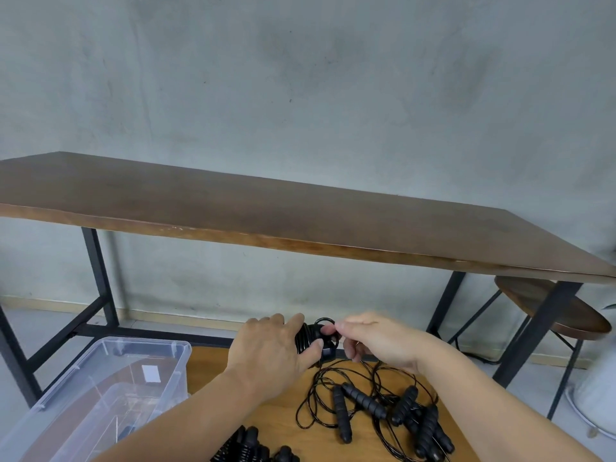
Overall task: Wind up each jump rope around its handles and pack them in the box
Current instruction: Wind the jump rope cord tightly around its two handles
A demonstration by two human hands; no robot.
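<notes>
Left hand (pixel 270 350) clenches wound jump rope (pixel 310 340), fingers and thumb curled round coiled handles. Right hand (pixel 373 338) pinches cord loop (pixel 325 323) just beside bundle. Bundle held above far edge of small wooden table (pixel 266 418). Loose ropes (pixel 383 408) tangled on table, nearer than bundle. Clear plastic box (pixel 110 381) left of table. Wound bundles (pixel 250 445) at table's near edge.

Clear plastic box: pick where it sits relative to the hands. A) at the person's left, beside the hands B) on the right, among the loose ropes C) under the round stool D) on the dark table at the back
A: the clear plastic box stands left of the left hand, which grips a wound rope bundle.
</notes>
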